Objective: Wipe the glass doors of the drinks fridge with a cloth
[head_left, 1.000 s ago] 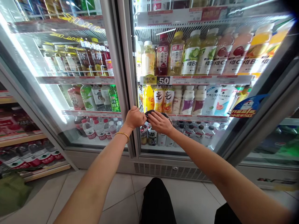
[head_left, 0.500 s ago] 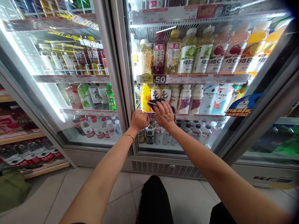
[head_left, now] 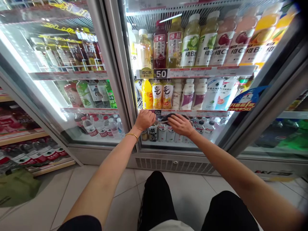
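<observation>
My right hand (head_left: 180, 124) presses a dark cloth (head_left: 172, 116) against the glass door (head_left: 166, 149) of a drinks fridge, with its fingers laid over the cloth. Part of the cloth is hidden under the palm. To its left, my left hand (head_left: 145, 118) is closed in a fist beside the metal door frame (head_left: 121, 61); whatever lies inside its fingers is hidden. Behind the glass, near both hands, stand a yellow bottle (head_left: 147, 94) and a black-labelled tea bottle (head_left: 153, 133).
Shelves of bottled drinks (head_left: 190, 41) fill the fridge. A blue sticker (head_left: 245, 99) is on the glass at right. Low at left are a wooden rack (head_left: 53, 167) of bottles and a green bag (head_left: 19, 187). A vent grille (head_left: 174, 165) runs along the fridge's base above the tiled floor.
My right hand and the cloth have moved right and slightly down across the glass. The left fist stays near the door frame. The camera view has tilted downward a little.
</observation>
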A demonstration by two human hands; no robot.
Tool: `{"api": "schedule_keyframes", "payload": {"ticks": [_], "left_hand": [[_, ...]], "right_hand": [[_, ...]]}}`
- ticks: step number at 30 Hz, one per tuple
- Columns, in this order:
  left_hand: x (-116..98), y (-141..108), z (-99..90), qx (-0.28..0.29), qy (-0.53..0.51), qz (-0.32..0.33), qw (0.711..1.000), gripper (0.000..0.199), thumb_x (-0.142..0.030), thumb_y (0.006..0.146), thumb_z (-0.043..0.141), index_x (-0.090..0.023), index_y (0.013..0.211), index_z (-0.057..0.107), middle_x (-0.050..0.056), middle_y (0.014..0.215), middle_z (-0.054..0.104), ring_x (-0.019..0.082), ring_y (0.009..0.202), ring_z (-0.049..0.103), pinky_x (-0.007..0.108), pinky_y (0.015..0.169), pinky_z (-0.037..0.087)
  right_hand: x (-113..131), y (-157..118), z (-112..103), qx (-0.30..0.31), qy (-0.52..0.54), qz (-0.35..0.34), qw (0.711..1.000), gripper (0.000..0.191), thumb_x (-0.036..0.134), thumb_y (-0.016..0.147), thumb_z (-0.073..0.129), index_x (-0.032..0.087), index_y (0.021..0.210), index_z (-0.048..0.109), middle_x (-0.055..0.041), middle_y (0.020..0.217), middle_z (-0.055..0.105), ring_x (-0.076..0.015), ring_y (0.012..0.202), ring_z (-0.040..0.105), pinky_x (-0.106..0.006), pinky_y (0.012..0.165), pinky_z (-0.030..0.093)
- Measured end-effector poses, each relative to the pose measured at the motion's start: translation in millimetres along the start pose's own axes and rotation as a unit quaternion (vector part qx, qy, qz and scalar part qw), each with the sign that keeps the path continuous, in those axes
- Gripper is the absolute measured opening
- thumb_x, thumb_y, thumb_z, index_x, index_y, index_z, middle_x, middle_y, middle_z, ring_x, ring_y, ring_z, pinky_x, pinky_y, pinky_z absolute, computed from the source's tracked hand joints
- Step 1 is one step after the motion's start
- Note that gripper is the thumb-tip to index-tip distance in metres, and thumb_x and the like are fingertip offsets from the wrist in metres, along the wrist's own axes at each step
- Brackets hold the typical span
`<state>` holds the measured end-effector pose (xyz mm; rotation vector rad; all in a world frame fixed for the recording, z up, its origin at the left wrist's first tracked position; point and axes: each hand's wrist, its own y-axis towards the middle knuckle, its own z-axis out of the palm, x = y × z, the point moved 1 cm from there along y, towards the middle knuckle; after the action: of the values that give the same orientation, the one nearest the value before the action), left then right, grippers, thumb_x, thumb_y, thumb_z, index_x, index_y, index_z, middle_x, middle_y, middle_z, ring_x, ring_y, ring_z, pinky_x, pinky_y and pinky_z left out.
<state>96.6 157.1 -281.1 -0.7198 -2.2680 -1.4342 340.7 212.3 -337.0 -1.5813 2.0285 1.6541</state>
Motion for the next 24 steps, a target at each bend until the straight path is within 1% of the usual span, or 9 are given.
{"api": "schedule_keyframes", "payload": {"ticks": [2, 4, 6, 7, 11, 15, 18, 21, 24], "left_hand": [[-12, 10, 8.7, 0.006, -0.025, 0.014, 1.0, 0.031, -0.027, 0.096, 0.035, -0.018, 0.077, 0.058, 0.006, 0.071, 0.059, 0.021, 0.073, 0.051, 0.036, 0.069, 0.032], [-21, 18, 20.0, 0.007, -0.044, -0.008, 0.999, 0.031, -0.027, 0.096, 0.034, -0.018, 0.08, 0.058, 0.007, 0.074, 0.059, 0.022, 0.075, 0.052, 0.037, 0.069, 0.031], [-26, 23, 31.7, 0.003, -0.051, -0.043, 0.998, 0.03, -0.027, 0.096, 0.033, -0.018, 0.082, 0.058, 0.008, 0.075, 0.059, 0.022, 0.075, 0.052, 0.037, 0.069, 0.03], [-27, 23, 36.9, 0.0, -0.051, -0.054, 0.997, 0.029, -0.027, 0.096, 0.034, -0.018, 0.083, 0.058, 0.008, 0.075, 0.059, 0.023, 0.076, 0.053, 0.038, 0.07, 0.03], [-26, 19, 48.6, -0.003, -0.058, -0.053, 0.997, 0.026, -0.027, 0.095, 0.036, -0.019, 0.087, 0.06, 0.008, 0.078, 0.061, 0.023, 0.078, 0.054, 0.038, 0.072, 0.031], [-25, 17, 48.0, 0.006, -0.064, -0.06, 0.996, 0.026, -0.028, 0.094, 0.037, -0.019, 0.085, 0.06, 0.008, 0.078, 0.061, 0.024, 0.078, 0.054, 0.038, 0.073, 0.031], [-26, 19, 44.5, 0.022, -0.063, -0.073, 0.995, 0.028, -0.028, 0.094, 0.035, -0.019, 0.084, 0.06, 0.009, 0.078, 0.061, 0.024, 0.078, 0.054, 0.039, 0.073, 0.032], [-29, 21, 40.3, 0.023, -0.061, -0.073, 0.995, 0.028, -0.028, 0.094, 0.034, -0.019, 0.088, 0.06, 0.009, 0.081, 0.061, 0.025, 0.08, 0.054, 0.04, 0.074, 0.033], [-33, 29, 38.3, 0.035, -0.088, -0.052, 0.994, 0.028, -0.027, 0.094, 0.033, -0.02, 0.094, 0.06, 0.009, 0.085, 0.062, 0.024, 0.083, 0.054, 0.04, 0.076, 0.033]], "right_hand": [[-16, -2, -8, -0.012, -0.041, 0.108, 0.993, 0.034, 0.029, 0.088, 0.05, 0.021, 0.12, 0.059, -0.0057, 0.126, 0.061, -0.0211, 0.126, 0.047, -0.044, 0.111, 0.036], [-24, 6, -9, -0.042, -0.07, 0.22, 0.972, 0.037, 0.031, 0.087, 0.049, 0.018, 0.12, 0.058, -0.0094, 0.126, 0.06, -0.0241, 0.128, 0.045, -0.048, 0.111, 0.033], [-22, 19, -2, -0.078, -0.092, 0.288, 0.95, 0.037, 0.03, 0.086, 0.046, 0.017, 0.118, 0.058, -0.0116, 0.126, 0.059, -0.0262, 0.129, 0.044, -0.051, 0.111, 0.032], [-18, 25, 3, -0.091, -0.097, 0.294, 0.946, 0.037, 0.03, 0.086, 0.045, 0.017, 0.118, 0.058, -0.0118, 0.126, 0.059, -0.0266, 0.129, 0.043, -0.051, 0.11, 0.032], [4, 37, 22, -0.106, -0.087, 0.222, 0.965, 0.039, 0.031, 0.087, 0.046, 0.02, 0.123, 0.056, -0.0092, 0.126, 0.06, -0.0255, 0.127, 0.047, -0.049, 0.109, 0.035], [10, 25, 25, -0.053, -0.028, 0.166, 0.984, 0.039, 0.029, 0.09, 0.046, 0.022, 0.127, 0.054, -0.0082, 0.129, 0.06, -0.0243, 0.126, 0.049, -0.049, 0.109, 0.037], [4, 1, 15, 0.013, 0.027, 0.067, 0.997, 0.039, 0.028, 0.091, 0.046, 0.024, 0.129, 0.053, -0.0056, 0.132, 0.058, -0.0222, 0.128, 0.048, -0.047, 0.11, 0.039], [-11, -35, -4, 0.065, 0.049, -0.039, 0.996, 0.035, 0.025, 0.093, 0.044, 0.026, 0.127, 0.054, -0.0014, 0.134, 0.057, -0.0176, 0.129, 0.047, -0.043, 0.112, 0.038], [-34, -62, -25, 0.056, 0.012, -0.013, 0.998, 0.034, 0.027, 0.092, 0.045, 0.026, 0.124, 0.056, -0.001, 0.13, 0.06, -0.0171, 0.127, 0.047, -0.041, 0.113, 0.036]]}}
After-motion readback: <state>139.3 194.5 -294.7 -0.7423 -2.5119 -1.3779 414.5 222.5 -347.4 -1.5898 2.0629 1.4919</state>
